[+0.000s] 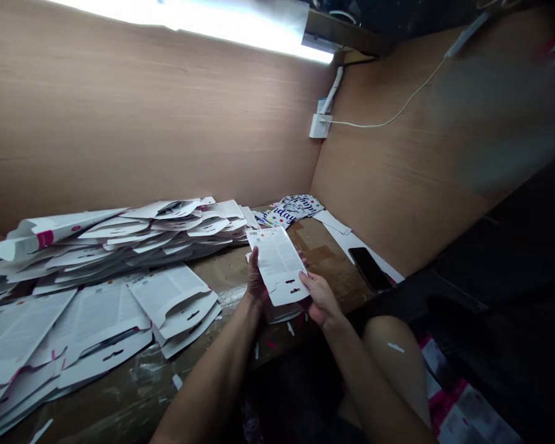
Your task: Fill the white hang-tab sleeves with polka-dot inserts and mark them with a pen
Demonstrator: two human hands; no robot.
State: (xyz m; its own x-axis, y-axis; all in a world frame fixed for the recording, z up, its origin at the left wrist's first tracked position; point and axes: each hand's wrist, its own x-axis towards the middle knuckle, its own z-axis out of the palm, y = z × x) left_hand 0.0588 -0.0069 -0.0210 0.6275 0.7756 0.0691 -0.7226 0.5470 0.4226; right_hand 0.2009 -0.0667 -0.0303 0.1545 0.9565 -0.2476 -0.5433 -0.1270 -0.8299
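1. My left hand (258, 280) grips the printed white card (277, 265) from behind; its fingers are hidden by the card, so I can't see how they sit.
2. My right hand (319, 298) clasps the card's lower right edge, with the fingers curled around it and partly cut off from view.
3. The card is held up between both hands, above the wooden workbench (333, 265), with its two-slotted hang tab towards me. Its small print is too fine to read.
4. A second white card (282, 314) lies beneath my hands, mostly hidden, and it seems to be the same kind.
5. To my left, a loose stack of flat cards (111, 234) and a nearer pile of cards (97, 320) cover much of the bench, and the pile runs off the frame's lower left edge.
6. Ahead lie colourful printed sheets (293, 209), partly overlapped, and a black smartphone (369, 269) rests on a white strip of card (346, 243) near my right hand.
7. A grey blur (499, 123) covers the upper right of the wooden wall panel (420, 185), so I can't make out what it is.
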